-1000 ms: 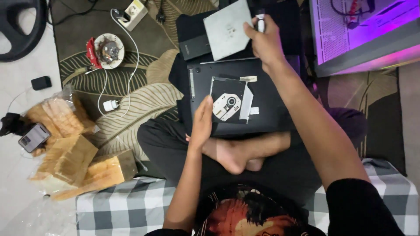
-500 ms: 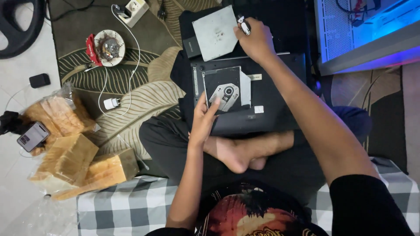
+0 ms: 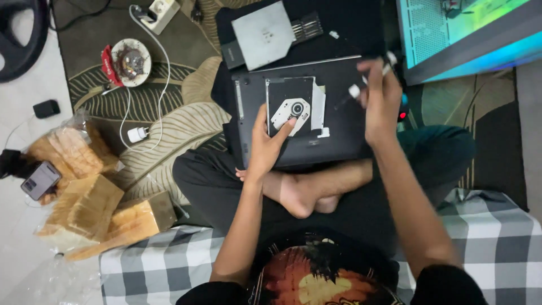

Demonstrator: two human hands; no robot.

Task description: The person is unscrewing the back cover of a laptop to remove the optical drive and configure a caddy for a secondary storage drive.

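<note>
A dark laptop base (image 3: 339,135) lies upside down on my crossed legs. Its optical drive bay (image 3: 293,104) is exposed, with a silver mechanism and white tape. My left hand (image 3: 265,144) rests on the laptop, its fingertips on the drive mechanism. My right hand (image 3: 381,99) hovers over the laptop's right edge and grips a small screwdriver (image 3: 361,85) with a white tip. A grey metal cover plate (image 3: 262,34) lies on a black mat beyond the laptop, beside a set of screwdriver bits (image 3: 305,25).
A lit computer case (image 3: 468,34) stands at the upper right. On the patterned rug sit a power strip (image 3: 158,11), a round dish (image 3: 130,59) and a white charger (image 3: 136,134). Bagged bread loaves (image 3: 84,192) and a phone (image 3: 39,179) lie at left. A checked cushion (image 3: 147,265) is under me.
My right hand came back from the cover plate toward the laptop's right edge with the screwdriver. My left hand slid up onto the drive mechanism.
</note>
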